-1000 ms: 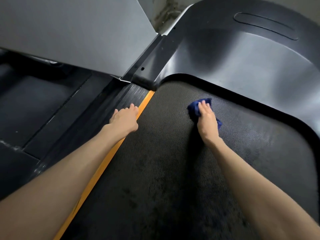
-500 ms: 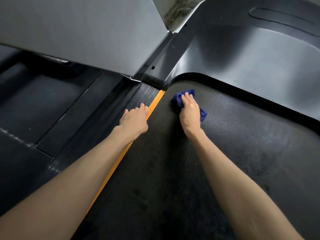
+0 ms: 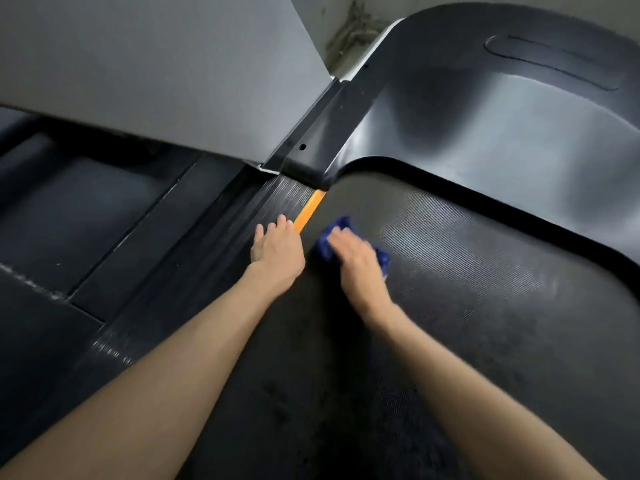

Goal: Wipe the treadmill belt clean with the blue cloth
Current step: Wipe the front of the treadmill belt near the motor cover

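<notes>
The dark textured treadmill belt fills the lower right of the head view. A bunched blue cloth lies on the belt near its front left corner. My right hand lies flat on top of the cloth and presses it onto the belt; the hand is motion-blurred. Part of the cloth shows beyond the fingers and at the hand's right side. My left hand rests palm down on the ribbed black side rail, its fingers straight, covering part of the orange strip beside the belt.
The black motor cover curves around the belt's front end. A grey upright panel slants over the left side. Beyond the side rail lies dark matting. A pale wall corner shows at the top.
My right hand has slid the cloth leftward across the belt, from its middle to near the orange strip. My left hand has stayed on the side rail.
</notes>
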{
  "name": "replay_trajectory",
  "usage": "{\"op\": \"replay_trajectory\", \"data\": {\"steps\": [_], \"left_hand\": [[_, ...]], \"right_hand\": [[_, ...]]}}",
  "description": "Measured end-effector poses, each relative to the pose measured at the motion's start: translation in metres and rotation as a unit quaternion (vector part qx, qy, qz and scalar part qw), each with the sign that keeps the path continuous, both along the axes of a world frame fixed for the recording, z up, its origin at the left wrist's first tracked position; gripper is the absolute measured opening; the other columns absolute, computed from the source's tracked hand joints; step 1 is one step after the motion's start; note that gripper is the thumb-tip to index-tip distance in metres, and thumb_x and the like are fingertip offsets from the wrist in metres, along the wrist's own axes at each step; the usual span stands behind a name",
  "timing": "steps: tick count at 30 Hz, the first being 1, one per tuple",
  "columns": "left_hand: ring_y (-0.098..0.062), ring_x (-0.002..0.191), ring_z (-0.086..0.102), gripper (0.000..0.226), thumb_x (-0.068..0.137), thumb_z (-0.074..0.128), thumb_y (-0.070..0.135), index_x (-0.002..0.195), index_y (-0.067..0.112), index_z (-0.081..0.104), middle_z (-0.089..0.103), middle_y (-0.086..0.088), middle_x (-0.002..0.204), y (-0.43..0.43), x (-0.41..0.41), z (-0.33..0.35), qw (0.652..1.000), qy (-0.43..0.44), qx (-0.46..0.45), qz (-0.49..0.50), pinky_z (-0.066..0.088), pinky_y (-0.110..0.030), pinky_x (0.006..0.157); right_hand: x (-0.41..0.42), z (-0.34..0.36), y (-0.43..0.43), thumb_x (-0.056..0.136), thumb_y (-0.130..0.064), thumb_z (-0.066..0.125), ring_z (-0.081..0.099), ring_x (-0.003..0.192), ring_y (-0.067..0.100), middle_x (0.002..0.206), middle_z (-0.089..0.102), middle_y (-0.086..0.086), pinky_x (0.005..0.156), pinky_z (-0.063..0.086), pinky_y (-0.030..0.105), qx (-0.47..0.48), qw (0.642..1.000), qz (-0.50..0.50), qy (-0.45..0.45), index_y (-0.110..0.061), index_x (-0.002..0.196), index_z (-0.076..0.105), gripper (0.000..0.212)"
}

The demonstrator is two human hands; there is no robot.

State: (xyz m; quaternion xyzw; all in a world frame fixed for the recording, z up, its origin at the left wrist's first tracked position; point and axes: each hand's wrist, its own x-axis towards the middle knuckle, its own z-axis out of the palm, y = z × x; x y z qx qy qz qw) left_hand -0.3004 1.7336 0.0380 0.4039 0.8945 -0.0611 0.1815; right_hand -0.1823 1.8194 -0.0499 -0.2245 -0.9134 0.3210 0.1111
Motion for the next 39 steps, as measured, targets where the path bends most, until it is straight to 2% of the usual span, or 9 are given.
{"op": "replay_trajectory", "data": {"steps": [3,8,11,19,22,26,30,34,39], "left_hand": [[-0.028,0.136,0.028,0.054,0.090,0.046,0.008,0.141,0.003,0.030,0.026,-0.012,0.150,0.007,0.002,0.005,1.000,-0.022,-0.010,0.020,0.014,-0.044,0.115],[-0.027,0.131,0.032,0.045,0.084,0.044,0.001,0.129,0.005,0.039,0.037,-0.010,0.137,0.020,0.027,0.021,0.999,-0.040,0.004,-0.006,0.021,-0.045,0.112],[-0.026,0.133,0.028,0.047,0.086,0.042,0.005,0.133,0.006,0.037,0.034,-0.009,0.141,0.032,0.051,0.021,0.998,-0.053,-0.025,-0.039,0.026,-0.044,0.109],[-0.029,0.136,0.031,0.059,0.085,0.041,0.010,0.144,0.010,0.031,0.028,-0.010,0.152,0.042,0.100,0.049,0.983,-0.083,-0.130,-0.100,0.028,-0.042,0.111],[-0.027,0.135,0.034,0.059,0.085,0.036,0.011,0.144,0.014,0.032,0.031,-0.008,0.150,0.046,0.101,0.069,0.979,-0.085,-0.137,-0.128,0.032,-0.042,0.109],[-0.029,0.133,0.035,0.060,0.084,0.034,0.010,0.144,0.015,0.031,0.035,-0.010,0.148,0.065,0.095,0.070,0.983,-0.082,-0.081,-0.142,0.032,-0.042,0.109],[-0.028,0.137,0.032,0.068,0.081,0.037,0.006,0.147,0.017,0.024,0.028,-0.010,0.152,0.083,0.114,0.042,0.980,-0.125,-0.018,-0.154,0.029,-0.040,0.111],[-0.026,0.141,0.023,0.067,0.084,0.039,-0.002,0.148,0.008,0.020,0.017,-0.011,0.156,0.095,0.140,0.018,0.968,-0.158,0.030,-0.192,0.020,-0.029,0.112],[-0.024,0.144,0.015,0.070,0.083,0.038,-0.006,0.149,0.010,0.019,0.013,-0.009,0.157,0.103,0.146,-0.001,0.957,-0.193,0.060,-0.207,0.015,-0.032,0.116]], "right_hand": [[0.059,0.000,0.003,0.081,-0.012,0.031,0.043,0.130,0.024,0.138,0.051,0.011,0.107,0.021,0.027,0.087,0.993,0.077,-0.032,-0.005,0.128,0.057,0.054],[0.188,0.003,0.075,0.087,0.008,0.035,0.031,0.138,0.030,0.148,0.035,0.016,0.112,0.016,0.025,0.065,0.945,-0.317,-0.057,0.000,0.136,0.046,0.051],[0.205,0.003,0.062,0.080,0.017,0.041,0.023,0.142,0.030,0.152,0.025,0.019,0.114,0.011,0.028,0.051,0.915,-0.384,-0.111,0.002,0.141,0.036,0.063],[0.202,0.004,-0.005,0.076,0.010,0.037,0.023,0.139,0.021,0.150,0.032,0.010,0.109,0.017,0.032,0.100,0.990,0.021,-0.097,-0.004,0.139,0.042,0.065],[0.261,-0.003,0.031,0.077,0.012,0.036,0.029,0.138,0.030,0.147,0.034,0.019,0.115,0.011,0.025,0.074,0.969,-0.230,-0.060,0.003,0.137,0.042,0.061],[0.273,0.004,0.050,0.080,0.017,0.042,0.020,0.142,0.033,0.152,0.025,0.020,0.114,0.014,0.034,0.010,0.857,-0.503,-0.108,0.005,0.142,0.033,0.064],[0.182,0.001,-0.004,0.070,0.012,0.047,0.047,0.123,0.043,0.132,0.050,0.027,0.102,0.034,0.040,0.026,0.958,-0.281,-0.045,0.008,0.121,0.055,0.052],[0.182,-0.001,0.002,0.083,0.004,0.039,0.030,0.139,0.027,0.149,0.035,0.011,0.113,0.020,0.035,0.081,0.991,-0.078,-0.072,-0.004,0.139,0.043,0.057],[0.293,-0.006,0.073,0.079,0.014,0.039,0.029,0.138,0.039,0.147,0.033,0.022,0.115,0.016,0.036,0.078,0.900,-0.418,-0.101,0.006,0.137,0.041,0.059]]}}
